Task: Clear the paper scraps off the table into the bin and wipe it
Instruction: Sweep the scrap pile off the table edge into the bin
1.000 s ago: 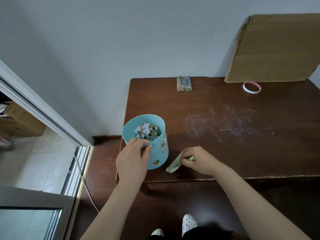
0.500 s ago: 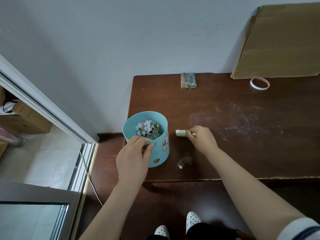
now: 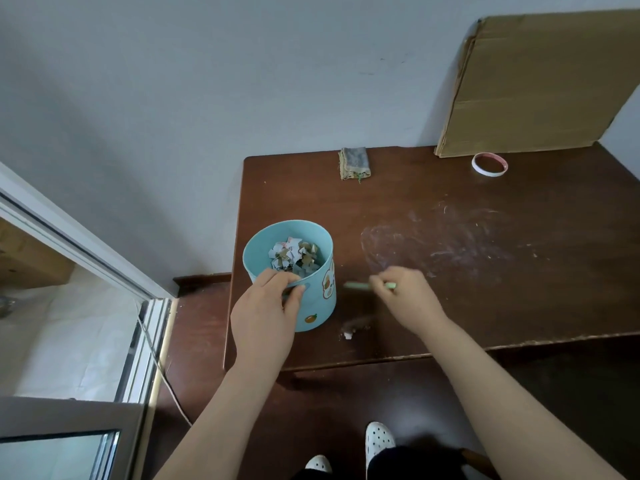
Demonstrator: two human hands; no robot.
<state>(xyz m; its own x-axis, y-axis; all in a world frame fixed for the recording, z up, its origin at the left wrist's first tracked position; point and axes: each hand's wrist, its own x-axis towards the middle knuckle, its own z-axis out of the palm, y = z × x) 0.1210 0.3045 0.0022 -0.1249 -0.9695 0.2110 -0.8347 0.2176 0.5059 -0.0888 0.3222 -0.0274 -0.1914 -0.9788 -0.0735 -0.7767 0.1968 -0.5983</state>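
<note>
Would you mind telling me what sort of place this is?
Probably a room in a home: a dark wooden table against a plain wall, a sliding door beside it, flattened cardboard leaning at the back.

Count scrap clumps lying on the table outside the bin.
1: a small clump of paper scraps near the brown wooden table's front edge, beside the round light-blue bin. The right hand may hide more.

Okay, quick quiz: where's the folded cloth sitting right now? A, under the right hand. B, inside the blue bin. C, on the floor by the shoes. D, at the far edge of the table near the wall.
D: the folded cloth lies at the far edge of the table, well apart from the bin.
</note>
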